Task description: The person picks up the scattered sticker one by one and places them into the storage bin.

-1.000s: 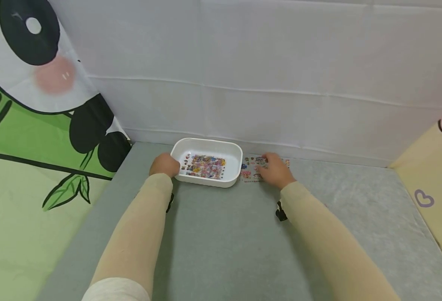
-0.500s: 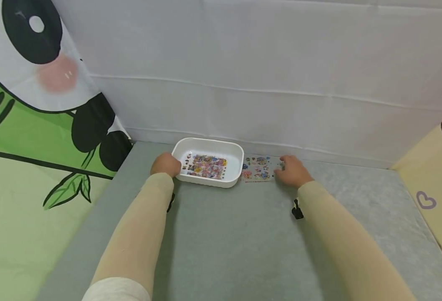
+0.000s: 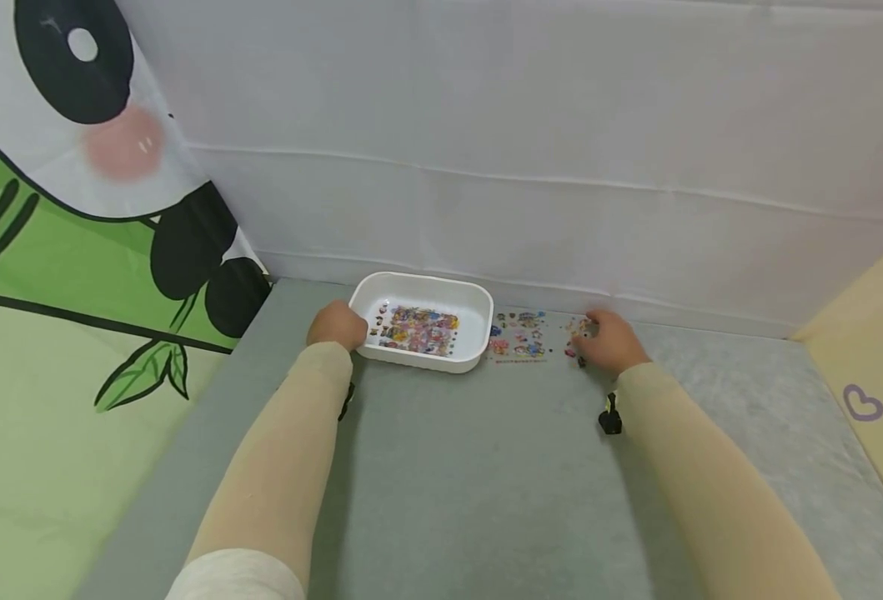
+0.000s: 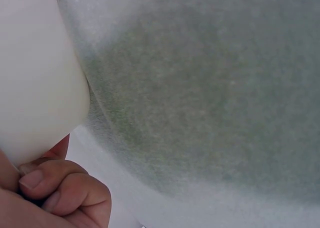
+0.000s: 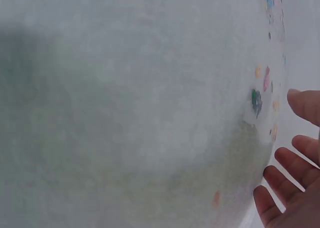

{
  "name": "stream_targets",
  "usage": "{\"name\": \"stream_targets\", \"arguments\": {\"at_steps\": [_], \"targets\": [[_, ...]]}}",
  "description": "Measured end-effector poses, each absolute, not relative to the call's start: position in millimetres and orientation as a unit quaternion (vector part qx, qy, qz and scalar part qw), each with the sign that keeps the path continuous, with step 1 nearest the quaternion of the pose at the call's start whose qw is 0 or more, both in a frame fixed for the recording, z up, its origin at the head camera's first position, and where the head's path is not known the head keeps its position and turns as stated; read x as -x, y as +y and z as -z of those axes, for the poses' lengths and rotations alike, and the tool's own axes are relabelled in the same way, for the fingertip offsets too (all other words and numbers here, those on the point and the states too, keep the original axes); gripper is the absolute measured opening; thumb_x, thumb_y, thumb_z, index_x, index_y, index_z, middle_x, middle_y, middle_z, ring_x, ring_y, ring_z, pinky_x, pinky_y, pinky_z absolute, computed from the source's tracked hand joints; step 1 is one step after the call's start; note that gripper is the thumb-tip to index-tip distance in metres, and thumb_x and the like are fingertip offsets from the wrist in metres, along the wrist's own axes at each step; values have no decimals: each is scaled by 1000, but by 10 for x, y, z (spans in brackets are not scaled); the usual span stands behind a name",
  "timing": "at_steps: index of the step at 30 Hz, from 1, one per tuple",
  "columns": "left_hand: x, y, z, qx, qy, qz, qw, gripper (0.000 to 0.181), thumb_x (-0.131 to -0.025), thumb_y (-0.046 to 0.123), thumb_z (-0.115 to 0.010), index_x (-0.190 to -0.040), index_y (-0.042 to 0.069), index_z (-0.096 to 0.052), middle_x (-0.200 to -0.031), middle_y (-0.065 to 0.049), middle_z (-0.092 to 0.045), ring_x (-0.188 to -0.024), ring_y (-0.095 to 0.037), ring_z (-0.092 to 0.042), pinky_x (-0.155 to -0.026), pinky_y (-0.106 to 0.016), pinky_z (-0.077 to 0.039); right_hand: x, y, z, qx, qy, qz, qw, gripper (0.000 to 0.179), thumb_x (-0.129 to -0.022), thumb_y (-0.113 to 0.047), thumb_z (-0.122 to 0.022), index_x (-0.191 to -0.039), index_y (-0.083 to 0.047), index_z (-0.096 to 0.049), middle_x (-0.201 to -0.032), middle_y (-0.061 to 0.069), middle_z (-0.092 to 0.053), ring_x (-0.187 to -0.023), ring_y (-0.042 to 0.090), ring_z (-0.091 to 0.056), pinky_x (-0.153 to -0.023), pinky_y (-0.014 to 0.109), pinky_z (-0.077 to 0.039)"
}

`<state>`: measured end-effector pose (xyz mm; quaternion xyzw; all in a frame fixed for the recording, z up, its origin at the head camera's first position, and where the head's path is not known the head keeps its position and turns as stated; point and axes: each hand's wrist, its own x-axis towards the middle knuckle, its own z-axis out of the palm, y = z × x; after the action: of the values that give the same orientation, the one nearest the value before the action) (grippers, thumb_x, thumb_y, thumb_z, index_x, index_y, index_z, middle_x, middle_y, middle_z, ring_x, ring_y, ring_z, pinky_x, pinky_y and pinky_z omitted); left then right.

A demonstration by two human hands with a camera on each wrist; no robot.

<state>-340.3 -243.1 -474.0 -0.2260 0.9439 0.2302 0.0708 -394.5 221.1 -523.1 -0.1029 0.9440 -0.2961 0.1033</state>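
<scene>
My left hand (image 3: 338, 326) grips the left end of a white plastic tray (image 3: 426, 362). In the left wrist view its curled fingers (image 4: 67, 188) are at the edge of the tray's pale wall (image 4: 40, 78). Inside the tray lies a sheet of colourful cartoon stickers (image 3: 420, 332). Just right of the tray, a clear sticker sheet (image 3: 519, 335) lies flat on the table. My right hand (image 3: 612, 342) is over another patch of stickers (image 3: 574, 332) farther right, covering part of it. The right wrist view shows its fingers (image 5: 287, 170) spread and loosely bent, with nothing between them.
Grey cloth covers the table (image 3: 456, 475). A white cloth wall (image 3: 531, 167) rises along its back edge, close behind the tray and stickers. Printed cartoon cloths hang on the left (image 3: 28, 350) and right (image 3: 861, 358).
My right hand has moved right across the stickers, uncovering the sheet beside the tray and part of the farther patch. The left hand stays on the tray; the head view has shifted slightly.
</scene>
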Motion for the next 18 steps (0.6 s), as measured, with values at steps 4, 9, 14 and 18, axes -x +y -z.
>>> {"name": "stream_targets", "arguments": {"at_steps": [4,9,14,18], "targets": [[3415,-2435,4764,226,944,-229,70,33,-98,14,-51,-118,-7,-67,-109,-20,-69,-90,-31,-62,-80,-46,-54,3940,2211,5213,110,944,297,96,72,-98,-30,-65,-152,8,-37,-156,31,-37,-144,49,-31,-117,61,-23],[3426,-2417,4749,231,942,-234,69,31,-98,15,-53,-116,-6,-67,-106,-19,-69,-89,-31,-62,-78,-45,-54,3922,2193,5187,129,952,266,81,64,-99,-27,-64,-151,4,-41,-150,29,-45,-138,50,-40,-112,64,-31],[3418,-2422,4756,231,941,-237,72,32,-98,14,-52,-117,-7,-67,-107,-19,-69,-90,-31,-62,-78,-45,-54,3897,2160,5227,126,960,241,70,57,-99,-28,-65,-144,0,-47,-139,28,-55,-126,52,-51,-100,68,-39],[3401,-2452,4757,229,942,-235,68,32,-98,14,-51,-117,-7,-67,-107,-19,-69,-90,-31,-62,-78,-45,-54,3895,2118,5264,119,965,222,72,60,-99,-30,-66,-147,-1,-47,-143,29,-53,-128,52,-50,-100,70,-38]]}}
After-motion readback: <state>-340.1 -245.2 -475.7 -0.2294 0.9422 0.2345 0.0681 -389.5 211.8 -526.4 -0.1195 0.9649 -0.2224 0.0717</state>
